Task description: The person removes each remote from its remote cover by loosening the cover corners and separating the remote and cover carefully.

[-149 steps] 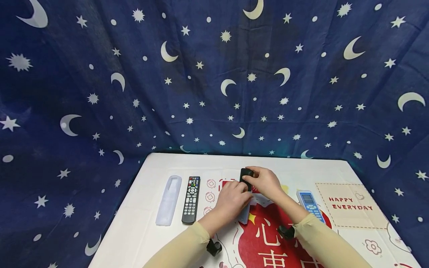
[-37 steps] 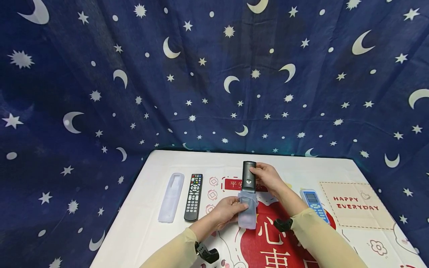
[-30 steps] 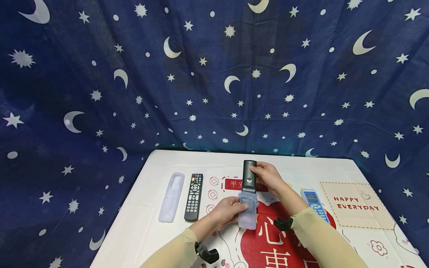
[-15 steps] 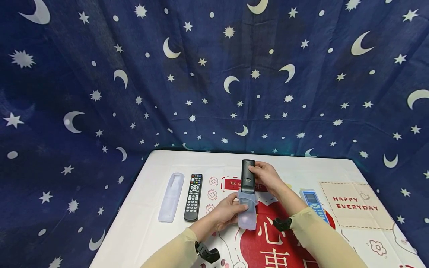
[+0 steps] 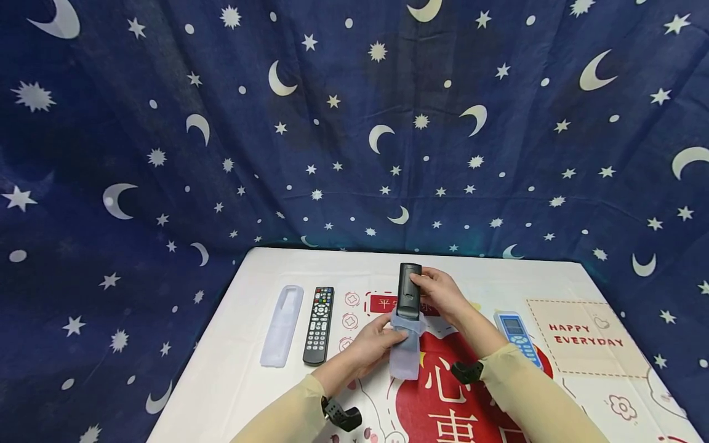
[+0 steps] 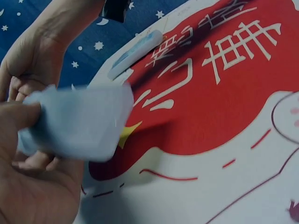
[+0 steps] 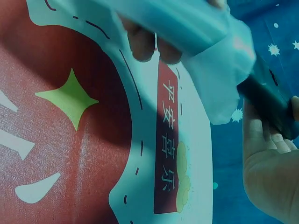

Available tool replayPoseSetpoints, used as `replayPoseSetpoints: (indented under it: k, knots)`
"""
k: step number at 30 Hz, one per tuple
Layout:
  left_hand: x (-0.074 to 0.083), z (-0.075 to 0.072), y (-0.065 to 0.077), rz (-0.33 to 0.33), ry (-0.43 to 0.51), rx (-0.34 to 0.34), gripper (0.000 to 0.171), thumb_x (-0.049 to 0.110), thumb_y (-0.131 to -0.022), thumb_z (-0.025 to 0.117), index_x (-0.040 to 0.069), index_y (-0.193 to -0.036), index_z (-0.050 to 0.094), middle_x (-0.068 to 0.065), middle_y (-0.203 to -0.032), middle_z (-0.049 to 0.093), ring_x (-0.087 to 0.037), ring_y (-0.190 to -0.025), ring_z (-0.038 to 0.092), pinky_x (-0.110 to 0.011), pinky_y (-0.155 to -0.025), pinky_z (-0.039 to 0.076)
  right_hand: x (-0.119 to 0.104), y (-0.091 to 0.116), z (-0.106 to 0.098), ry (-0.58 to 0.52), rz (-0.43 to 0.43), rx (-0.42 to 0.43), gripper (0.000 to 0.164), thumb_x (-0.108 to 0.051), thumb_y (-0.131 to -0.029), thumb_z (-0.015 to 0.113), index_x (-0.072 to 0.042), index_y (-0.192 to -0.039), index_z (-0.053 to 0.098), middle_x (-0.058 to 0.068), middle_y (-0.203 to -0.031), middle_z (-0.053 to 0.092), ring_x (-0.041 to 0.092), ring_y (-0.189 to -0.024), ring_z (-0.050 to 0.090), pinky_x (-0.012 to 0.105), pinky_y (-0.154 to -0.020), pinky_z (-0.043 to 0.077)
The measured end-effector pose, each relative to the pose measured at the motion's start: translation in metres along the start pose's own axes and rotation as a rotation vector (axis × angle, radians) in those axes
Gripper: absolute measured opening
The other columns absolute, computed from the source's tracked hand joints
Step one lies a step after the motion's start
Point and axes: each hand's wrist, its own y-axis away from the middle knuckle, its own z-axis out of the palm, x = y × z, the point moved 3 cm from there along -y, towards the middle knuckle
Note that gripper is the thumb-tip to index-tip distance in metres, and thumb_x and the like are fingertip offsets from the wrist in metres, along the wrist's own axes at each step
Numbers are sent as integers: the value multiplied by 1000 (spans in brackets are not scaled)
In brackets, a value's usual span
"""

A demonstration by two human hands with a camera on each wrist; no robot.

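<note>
My right hand holds a black remote control near its far end, its back face turned up and the thumb lying on it. The near part of the remote sits inside a translucent silicone remote cover, whose mouth is folded back. My left hand pinches that cover just below the fold, thumb on top. In the left wrist view the closed end of the cover juts out past the fingers, above the table. The right wrist view shows the bare remote coming out of the cover's mouth.
Left of the hands lie another translucent cover and a black remote with its buttons up. A white remote in a blue frame lies on the right. The printed cloth covers the table; a starry curtain hangs behind.
Five seconds ago my left hand lay over the cover's mouth; now it grips the cover lower down, from the left. Over the last second, cover and remote shift slightly left.
</note>
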Motion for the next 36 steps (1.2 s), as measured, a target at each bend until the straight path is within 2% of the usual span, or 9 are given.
replayPoseSetpoints:
  k: [5,7,10,13,17,20,27,32,36]
  knots:
    - [-1,1,-3,-25,-30,79,40,15,-98,68,-5,-131,59,-12,-108,73,-18,-96,68,-34,-83,58,1,3,1,-48,18,-24,61,-24,-101,65,2,-150,40,21,-126,63,19,-98,69,37,-92,57]
    - [-1,2,-3,-39,-29,94,38,16,-97,69,-5,-127,62,-12,-107,73,-18,-95,69,-34,-82,58,3,3,3,-62,25,-44,62,-21,-100,66,-1,-152,39,20,-124,66,20,-96,70,37,-90,57]
    - [-1,2,-2,-48,-14,86,39,15,-96,70,-2,-130,61,-13,-107,74,-20,-95,70,-35,-81,59,5,3,4,-69,27,-74,60,-18,-101,64,-3,-153,37,19,-120,68,20,-93,71,37,-86,59]
    - [0,2,0,-44,-9,41,43,10,-95,70,-1,-134,56,-14,-109,73,-23,-97,71,-38,-83,59,6,3,4,-62,11,-88,58,-15,-102,63,-1,-152,37,20,-119,68,20,-92,71,35,-83,60]
    - [2,3,1,-26,-31,-51,49,3,-95,68,-2,-140,49,-15,-116,72,-24,-105,69,-41,-90,58,5,3,2,-34,2,-78,57,-14,-101,63,2,-150,40,18,-114,70,18,-87,70,33,-79,59]
    - [3,3,2,-19,-38,-105,53,-1,-94,68,-3,-142,45,-15,-120,70,-25,-109,67,-42,-94,56,5,1,1,-18,6,-69,57,-15,-101,64,3,-149,40,16,-113,70,17,-86,70,35,-80,59]
    - [5,5,5,-3,-11,-177,66,-15,-88,63,-3,-147,37,-22,-130,65,-33,-116,64,-47,-98,54,5,-1,-5,-14,-6,-64,59,-15,-101,63,5,-150,38,16,-113,69,16,-87,70,39,-83,58]
    - [2,4,4,15,8,-233,78,-19,-87,58,4,-156,29,-23,-137,61,-35,-118,63,-47,-98,53,4,-1,-6,-10,-27,-56,59,-14,-100,65,5,-150,39,16,-112,70,17,-85,70,40,-83,59]
    - [-1,2,4,14,14,-274,89,-19,-87,56,15,-162,22,-21,-139,60,-32,-117,64,-47,-97,54,5,-1,-5,-2,-13,-43,57,-13,-100,65,2,-149,42,14,-109,70,17,-84,70,39,-81,59]
